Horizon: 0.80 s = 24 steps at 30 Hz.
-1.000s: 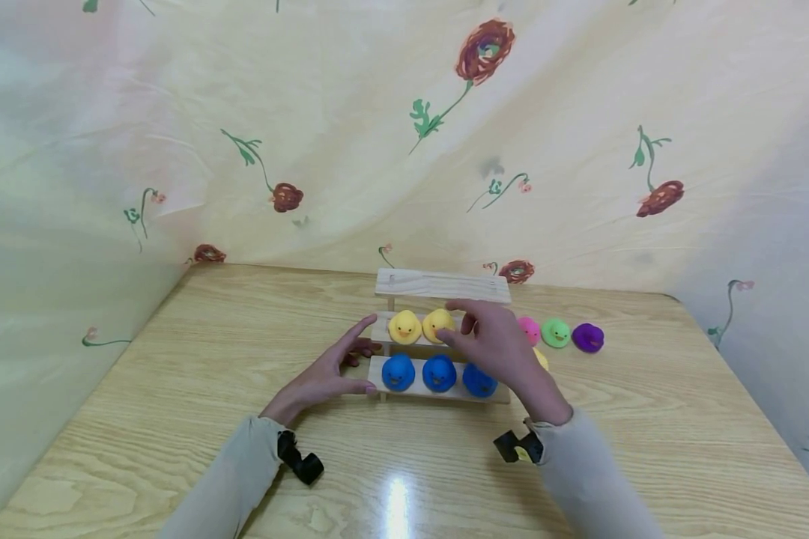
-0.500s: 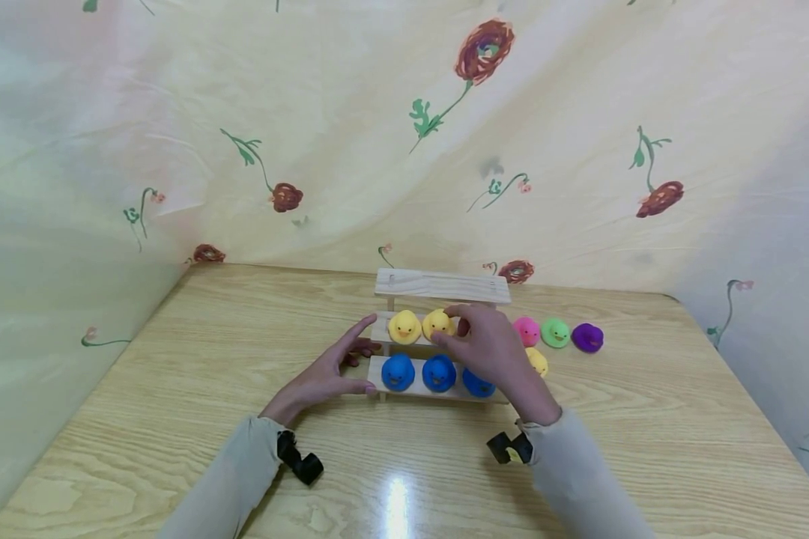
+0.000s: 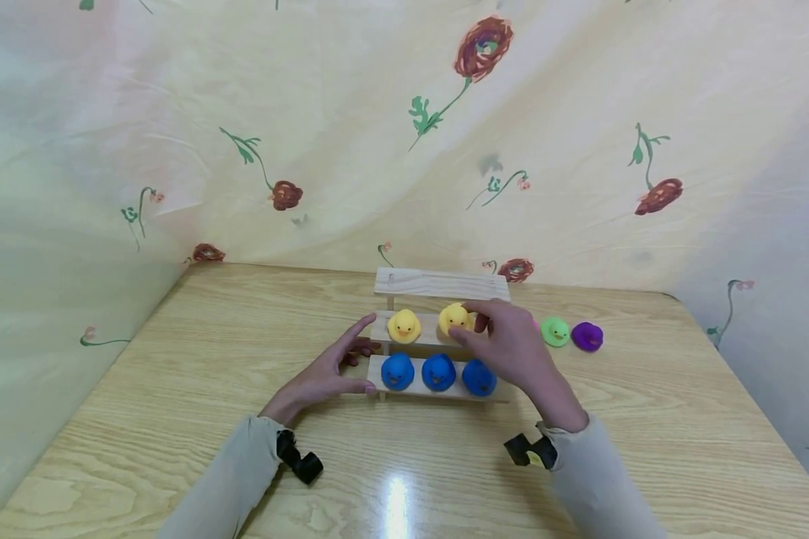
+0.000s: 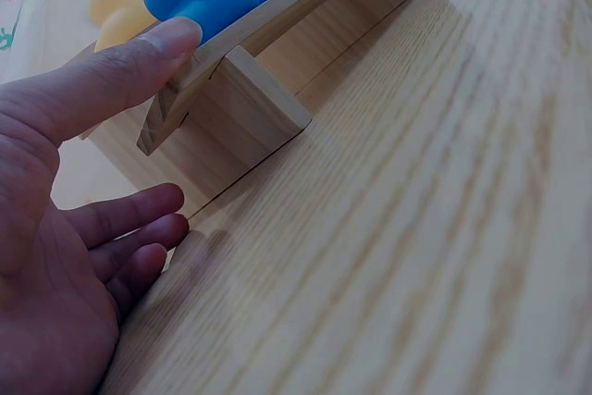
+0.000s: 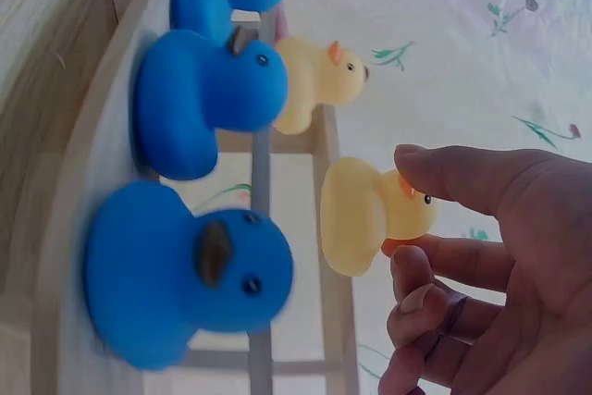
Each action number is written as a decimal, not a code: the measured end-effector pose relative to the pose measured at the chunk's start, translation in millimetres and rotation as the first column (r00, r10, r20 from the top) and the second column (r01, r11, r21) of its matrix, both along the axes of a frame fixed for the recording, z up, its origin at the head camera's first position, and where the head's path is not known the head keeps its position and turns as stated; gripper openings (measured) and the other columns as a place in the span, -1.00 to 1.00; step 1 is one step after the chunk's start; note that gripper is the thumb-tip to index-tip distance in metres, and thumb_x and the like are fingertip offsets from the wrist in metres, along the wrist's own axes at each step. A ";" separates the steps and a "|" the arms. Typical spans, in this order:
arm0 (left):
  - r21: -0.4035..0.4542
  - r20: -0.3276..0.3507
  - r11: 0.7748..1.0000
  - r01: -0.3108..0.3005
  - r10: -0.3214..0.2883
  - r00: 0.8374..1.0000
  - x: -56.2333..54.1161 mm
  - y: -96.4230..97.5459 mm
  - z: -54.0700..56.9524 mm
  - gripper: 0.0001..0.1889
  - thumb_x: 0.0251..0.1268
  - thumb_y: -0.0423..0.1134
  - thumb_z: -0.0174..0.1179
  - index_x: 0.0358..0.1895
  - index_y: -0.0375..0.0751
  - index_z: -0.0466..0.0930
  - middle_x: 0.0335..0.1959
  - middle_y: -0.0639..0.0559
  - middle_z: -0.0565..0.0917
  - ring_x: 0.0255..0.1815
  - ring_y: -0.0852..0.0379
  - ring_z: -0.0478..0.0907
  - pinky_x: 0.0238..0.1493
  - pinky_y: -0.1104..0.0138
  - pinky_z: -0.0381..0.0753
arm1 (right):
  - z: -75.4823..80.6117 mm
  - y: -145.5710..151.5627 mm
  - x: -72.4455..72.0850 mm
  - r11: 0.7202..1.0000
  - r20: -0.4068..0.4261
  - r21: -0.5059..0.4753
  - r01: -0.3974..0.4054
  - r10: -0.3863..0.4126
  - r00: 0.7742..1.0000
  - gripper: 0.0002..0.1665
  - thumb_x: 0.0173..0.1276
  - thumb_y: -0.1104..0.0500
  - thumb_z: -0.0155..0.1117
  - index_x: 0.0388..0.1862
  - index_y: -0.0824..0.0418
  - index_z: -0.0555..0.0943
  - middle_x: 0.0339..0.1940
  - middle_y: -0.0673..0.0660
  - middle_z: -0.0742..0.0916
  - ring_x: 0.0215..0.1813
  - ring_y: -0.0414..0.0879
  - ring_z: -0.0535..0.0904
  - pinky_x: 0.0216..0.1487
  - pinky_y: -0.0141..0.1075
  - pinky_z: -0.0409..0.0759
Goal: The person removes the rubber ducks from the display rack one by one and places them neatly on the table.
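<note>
A three-tier wooden rack (image 3: 441,284) stands on the table. My right hand (image 3: 512,346) pinches a yellow rubber duck (image 3: 453,320) by its head, thumb on one side and index finger on the other, over the middle tier. Another yellow duck (image 3: 404,327) sits at the left of that tier. Blue ducks (image 3: 438,373) line the lowest tier; in the right wrist view the nearest blue duck (image 5: 176,275) faces the camera. My left hand (image 3: 323,378) is at the rack's left end, its thumb (image 4: 139,67) along the lowest tier's edge and its other fingers loosely bent beside the rack.
Right of the rack, a green duck (image 3: 556,332) and a purple duck (image 3: 587,337) sit on the wooden table (image 3: 688,419). A sliver of a pink duck shows behind my right hand. A flowered cloth (image 3: 350,135) hangs behind the table.
My right hand first closes in on the second yellow duck, then moves it right along the middle tier, widening the gap between the two yellow ducks. The left hand stays put.
</note>
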<state>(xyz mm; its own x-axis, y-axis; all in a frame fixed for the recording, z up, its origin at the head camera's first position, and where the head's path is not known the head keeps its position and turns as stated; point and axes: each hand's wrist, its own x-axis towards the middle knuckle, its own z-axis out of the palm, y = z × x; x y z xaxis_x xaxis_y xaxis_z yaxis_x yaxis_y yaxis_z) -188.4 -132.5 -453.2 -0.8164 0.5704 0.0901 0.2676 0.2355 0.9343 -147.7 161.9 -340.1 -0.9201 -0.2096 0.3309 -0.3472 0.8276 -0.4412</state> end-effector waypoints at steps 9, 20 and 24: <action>-0.004 -0.005 1.000 0.006 -0.006 1.000 0.8 -0.1 1.5 0.10 0.16 -0.19 0.47 0.62 0.33 -0.13 0.42 -0.19 0.45 0.42 -0.15 0.36 0.30 0.15 0.36 | 7.4 22.2 11.3 1.000 -0.032 -0.002 0.028 -0.028 0.999 -0.52 0.28 0.08 0.46 0.12 0.29 0.69 -0.48 0.09 0.63 -0.47 -0.11 0.38 -0.49 -0.39 0.28; 0.006 -0.002 1.000 0.019 -0.019 1.000 0.6 0.3 1.4 0.09 0.17 -0.22 0.46 0.63 0.32 -0.14 0.43 -0.21 0.43 0.43 -0.19 0.34 0.31 0.08 0.33 | 5.3 58.7 22.8 0.998 -0.113 -0.007 0.067 -0.068 0.991 -0.55 0.21 0.18 0.51 0.04 0.38 0.69 -0.49 0.09 0.64 -0.45 -0.14 0.38 -0.48 -0.41 0.32; 0.005 -0.004 1.000 0.017 -0.017 1.000 0.3 0.4 1.2 0.10 0.16 -0.23 0.46 0.63 0.32 -0.13 0.42 -0.21 0.44 0.43 -0.18 0.35 0.31 0.08 0.33 | 1.6 74.8 25.6 0.996 -0.142 -0.005 0.090 -0.090 0.986 -0.56 0.18 0.18 0.53 0.00 0.37 0.70 -0.49 0.07 0.64 -0.47 -0.21 0.34 -0.49 -0.40 0.30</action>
